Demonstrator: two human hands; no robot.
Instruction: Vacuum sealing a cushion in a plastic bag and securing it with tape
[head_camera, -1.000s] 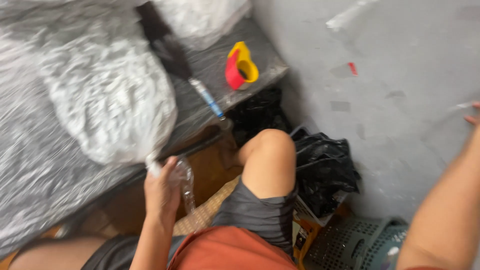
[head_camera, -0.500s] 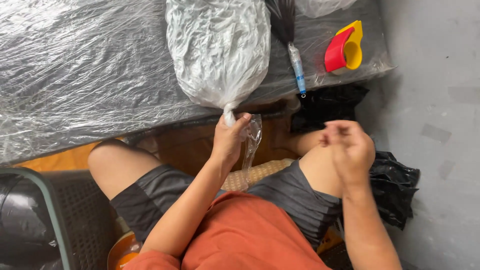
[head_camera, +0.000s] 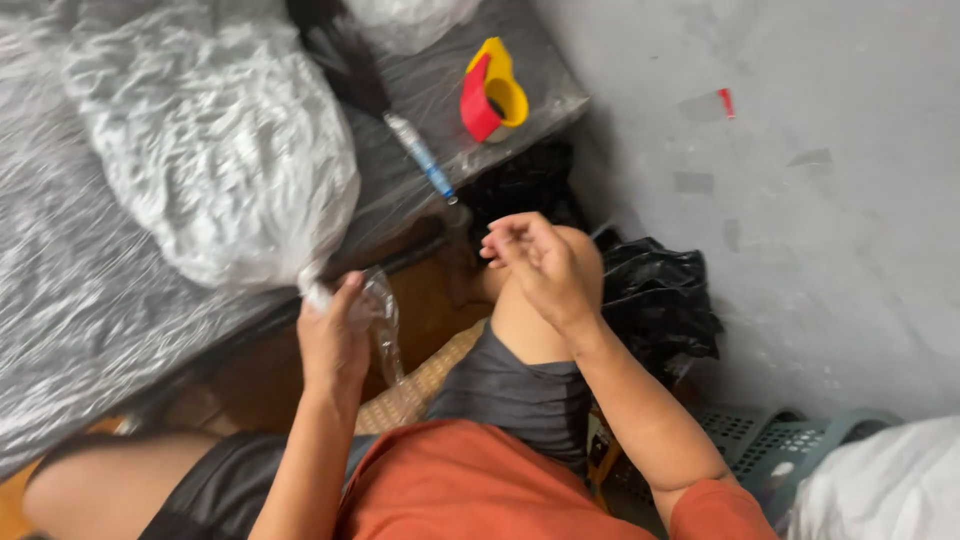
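Note:
A big clear plastic bag (head_camera: 210, 150) stuffed with white material lies on the plastic-covered table (head_camera: 60, 330). My left hand (head_camera: 335, 335) is shut on the bag's twisted neck at the table's edge, with loose clear film hanging below the fingers. My right hand (head_camera: 540, 265) hovers above my right knee, fingers curled and pinched together; whether something small sits in them is too hard to see. I am seated, wearing an orange shirt and dark shorts.
A red and yellow tape dispenser (head_camera: 492, 95) and a blue-handled tool (head_camera: 420, 160) lie on the table's far corner. Black plastic bags (head_camera: 660, 295) sit on the grey floor by my knee. A green crate (head_camera: 770, 450) and a white sack (head_camera: 885, 485) stand at lower right.
The view has swung to the right. My right hand stays close over my knee after coming in from the far right a second ago. My left hand keeps its hold on the bag's neck.

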